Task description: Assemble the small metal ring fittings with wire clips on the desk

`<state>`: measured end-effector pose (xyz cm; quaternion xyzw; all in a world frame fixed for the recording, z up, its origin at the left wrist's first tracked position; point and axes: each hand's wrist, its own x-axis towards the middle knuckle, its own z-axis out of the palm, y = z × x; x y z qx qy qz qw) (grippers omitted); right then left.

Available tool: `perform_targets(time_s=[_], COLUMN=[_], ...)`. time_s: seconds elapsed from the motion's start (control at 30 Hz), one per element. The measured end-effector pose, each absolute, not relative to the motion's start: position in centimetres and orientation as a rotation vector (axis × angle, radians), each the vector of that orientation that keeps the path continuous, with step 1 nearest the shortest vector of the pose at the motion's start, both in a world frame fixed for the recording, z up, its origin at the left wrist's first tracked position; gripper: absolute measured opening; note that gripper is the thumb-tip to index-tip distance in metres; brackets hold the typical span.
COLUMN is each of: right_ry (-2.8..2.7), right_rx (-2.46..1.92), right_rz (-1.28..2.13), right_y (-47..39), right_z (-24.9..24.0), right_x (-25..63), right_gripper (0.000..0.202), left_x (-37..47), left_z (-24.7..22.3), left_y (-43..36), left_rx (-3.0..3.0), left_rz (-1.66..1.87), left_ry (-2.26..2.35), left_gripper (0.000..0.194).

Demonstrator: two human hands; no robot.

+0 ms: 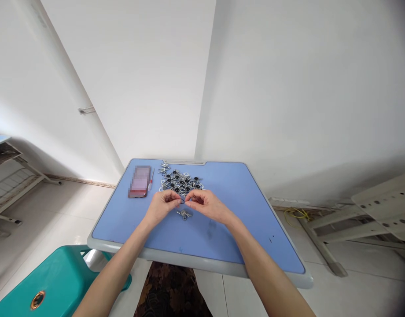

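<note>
My left hand (164, 204) is closed in a pinch on a small dark ring (182, 201) over the middle of the desk. From the other side the fingertips of my right hand (205, 204) meet the same thin ring, thumb and forefinger together. Just beyond my fingers lies a pile of small metal fittings (179, 181) with black round parts. Close to me, below the ring, a separate small metal piece with several arms (184, 214) rests on the blue desktop.
At the desk's (123, 229) left are a phone (140, 181) with a blurred screen and a thin red-and-clear tool (151, 180). A few metal pieces (163, 167) sit behind the pile. A green stool (53, 279) stands front left; a wall (163, 88) rises behind.
</note>
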<state>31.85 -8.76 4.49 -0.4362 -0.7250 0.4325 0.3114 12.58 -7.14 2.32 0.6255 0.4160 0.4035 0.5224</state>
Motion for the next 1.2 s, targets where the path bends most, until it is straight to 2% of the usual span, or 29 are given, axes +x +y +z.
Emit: perform_targets(time_s=[0.5,1.03,1.2], right_ry=[-1.974,-2.076,-2.171], right_rx=[-1.185,-1.187,-1.203], right_rz=[1.143,1.132,1.246], right_y=[-8.9,-9.2,-9.2], right_z=[4.7,5.3,5.6], right_x=[32.0,32.5,33.0], right_gripper=[0.011,0.012,0.009], left_x=[13.2,13.1,12.7], left_z=[1.8,2.1,1.8], left_y=[-8.9,-8.9,-8.4], left_rx=[1.811,1.882,1.844], left_rz=[0.973,0.941,0.899], left_ry=[1.066,0.982,1.067], left_gripper=[0.006,0.013,0.014])
